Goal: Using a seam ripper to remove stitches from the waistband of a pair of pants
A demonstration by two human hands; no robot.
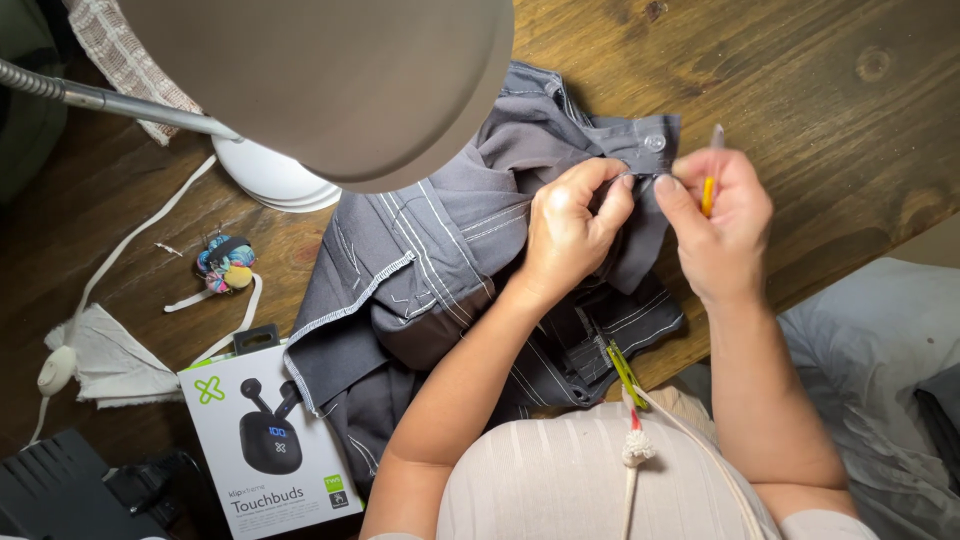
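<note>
Right hand [722, 225] clenches an upright yellow tool [708, 190] — tip pointing away — left hand's [570, 235] grip pinches the grey garment [440, 260].

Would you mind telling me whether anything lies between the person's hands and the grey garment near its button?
Nothing visible does. The left hand already pinches the grey garment just below its white button, and the right hand, holding a small yellow-handled tool, meets it there.

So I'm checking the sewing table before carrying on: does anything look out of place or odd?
Nothing damaged or spilled. The grey garment lies bunched under both hands, and part of it hangs over the table edge. The lamp shade blocks the view of its upper left part.
</note>
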